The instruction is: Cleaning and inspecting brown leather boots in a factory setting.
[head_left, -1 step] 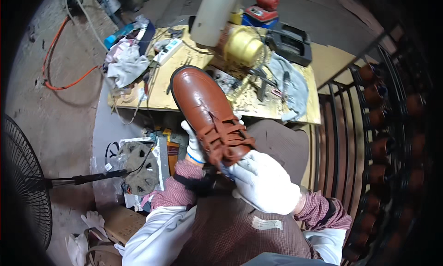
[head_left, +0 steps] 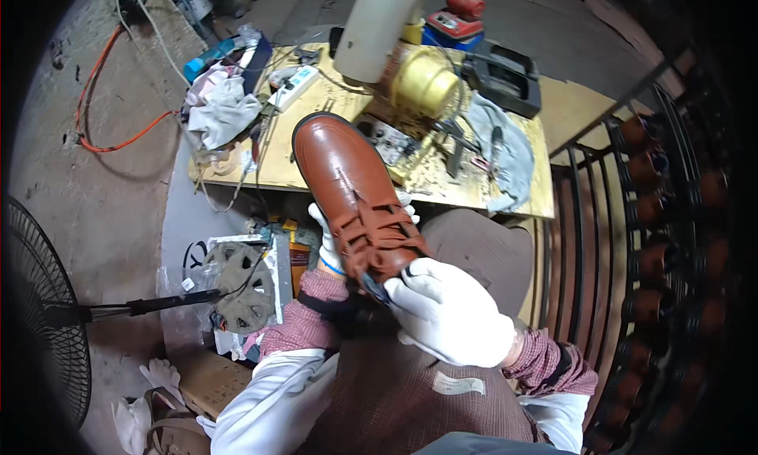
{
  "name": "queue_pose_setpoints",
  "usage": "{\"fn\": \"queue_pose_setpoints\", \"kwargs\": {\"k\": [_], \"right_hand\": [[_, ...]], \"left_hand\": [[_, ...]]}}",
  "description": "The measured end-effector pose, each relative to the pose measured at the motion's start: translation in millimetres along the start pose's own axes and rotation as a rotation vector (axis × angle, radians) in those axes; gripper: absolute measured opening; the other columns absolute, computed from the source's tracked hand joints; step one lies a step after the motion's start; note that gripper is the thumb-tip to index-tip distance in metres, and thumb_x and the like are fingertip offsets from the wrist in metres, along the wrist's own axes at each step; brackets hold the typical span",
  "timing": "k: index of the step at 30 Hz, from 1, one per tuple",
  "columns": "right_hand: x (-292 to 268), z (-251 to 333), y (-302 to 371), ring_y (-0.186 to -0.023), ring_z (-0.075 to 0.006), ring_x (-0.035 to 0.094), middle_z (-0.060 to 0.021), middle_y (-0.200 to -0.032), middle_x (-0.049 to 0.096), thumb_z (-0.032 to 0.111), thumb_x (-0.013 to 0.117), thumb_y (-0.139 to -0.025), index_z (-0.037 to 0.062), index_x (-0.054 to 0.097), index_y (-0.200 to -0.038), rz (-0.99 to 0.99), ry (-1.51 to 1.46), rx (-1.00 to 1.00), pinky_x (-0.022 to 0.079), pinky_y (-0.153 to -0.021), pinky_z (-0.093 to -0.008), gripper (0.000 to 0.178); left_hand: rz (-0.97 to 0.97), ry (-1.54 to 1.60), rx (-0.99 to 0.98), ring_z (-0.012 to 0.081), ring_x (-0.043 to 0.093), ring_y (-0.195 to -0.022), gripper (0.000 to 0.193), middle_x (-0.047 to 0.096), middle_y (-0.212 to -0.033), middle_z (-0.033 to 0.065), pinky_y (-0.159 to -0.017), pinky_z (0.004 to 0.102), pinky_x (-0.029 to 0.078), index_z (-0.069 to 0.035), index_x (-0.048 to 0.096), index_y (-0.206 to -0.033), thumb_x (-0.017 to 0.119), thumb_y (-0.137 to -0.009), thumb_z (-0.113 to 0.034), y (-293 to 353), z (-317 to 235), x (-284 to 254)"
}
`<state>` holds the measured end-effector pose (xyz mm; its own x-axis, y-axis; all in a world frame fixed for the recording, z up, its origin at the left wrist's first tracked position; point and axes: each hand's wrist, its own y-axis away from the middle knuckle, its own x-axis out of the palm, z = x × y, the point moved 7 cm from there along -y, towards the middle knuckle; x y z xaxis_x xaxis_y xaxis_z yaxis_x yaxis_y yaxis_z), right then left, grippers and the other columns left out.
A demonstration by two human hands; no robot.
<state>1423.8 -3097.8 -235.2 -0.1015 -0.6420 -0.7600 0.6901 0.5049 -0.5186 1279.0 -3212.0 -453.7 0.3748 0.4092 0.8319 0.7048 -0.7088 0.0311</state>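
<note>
A glossy reddish-brown lace-up leather shoe (head_left: 339,159) with a dark sole edge is held in front of me, its toe pointing away and slightly left. My left hand (head_left: 327,246), in a white glove with a blue cuff edge, grips it from beneath. Its thumb lies along the left side and fingertips show at the right side. Brown laces (head_left: 383,230) criss-cross the upper. My white-gloved right hand (head_left: 454,313) is closed at the shoe's ankle opening, fingers pressed on its edge. Dark blue material shows beside those fingers; I cannot make out exactly what it is.
Ahead stands a wooden workbench (head_left: 316,167) with a yellow cylindrical machine part (head_left: 426,80), a power strip (head_left: 294,88), a grey-blue cloth (head_left: 513,163) and a black tray (head_left: 505,76). A metal rack with several brown shoes (head_left: 651,258) is on my right, a black fan (head_left: 39,313) on my left.
My right hand's fingers have shifted slightly down at the shoe's opening, and more dark blue material shows there. The shoe's ankle end has swung slightly left. The left hand keeps its grip.
</note>
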Motion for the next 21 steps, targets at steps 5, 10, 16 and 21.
{"fn": "queue_pose_setpoints", "kwargs": {"k": [5,10,16,21], "right_hand": [[-26.6,-43.2,2.9,-0.109,-0.0444,0.066,-0.0189,-0.117,0.07,0.036,0.072,-0.078,-0.0024,0.072,-0.11,-0.007,0.238,0.28,0.044,-0.108,-0.0593,0.05],[-38.4,-69.5,75.4,-0.114,-0.0424,0.064,-0.0178,-0.114,0.07,0.024,0.07,-0.085,-0.0052,0.073,-0.102,-0.201,0.238,0.665,0.038,-0.112,-0.0598,0.034],[-25.5,-74.5,108.3,-0.116,-0.0387,0.065,-0.0137,-0.114,0.072,0.021,0.072,-0.086,0.0024,0.076,-0.103,-0.206,0.235,0.817,0.037,-0.117,-0.0572,0.026],[-21.9,-86.8,92.0,-0.116,-0.0375,0.065,-0.0136,-0.113,0.073,0.018,0.072,-0.085,0.0026,0.076,-0.102,-0.164,0.25,0.756,0.039,-0.116,-0.0562,0.023]], "left_hand": [[-0.314,0.418,0.033,0.0302,0.055,-0.133,0.052,0.049,-0.151,0.0151,-0.114,0.0438,0.047,-0.011,0.035,-0.157,0.032,-0.113,-0.039,-19.9,-34.7,-44.4],[0.014,0.582,0.134,0.027,0.053,-0.135,0.053,0.052,-0.148,0.0135,-0.118,0.042,0.04,-0.01,0.041,-0.154,0.039,-0.111,-0.042,-66.2,-64.6,2.2],[-0.175,0.344,0.108,0.0297,0.054,-0.133,0.066,0.053,-0.147,0.0134,-0.114,0.0488,0.043,-0.012,0.044,-0.152,0.039,-0.106,-0.06,-63.7,-64.9,-52.7],[-0.479,-0.097,0.279,0.0275,0.054,-0.132,0.081,0.053,-0.145,0.0117,-0.114,0.0447,0.044,-0.01,0.04,-0.153,0.034,-0.101,-0.072,-38.6,-81.4,-7.4]]}}
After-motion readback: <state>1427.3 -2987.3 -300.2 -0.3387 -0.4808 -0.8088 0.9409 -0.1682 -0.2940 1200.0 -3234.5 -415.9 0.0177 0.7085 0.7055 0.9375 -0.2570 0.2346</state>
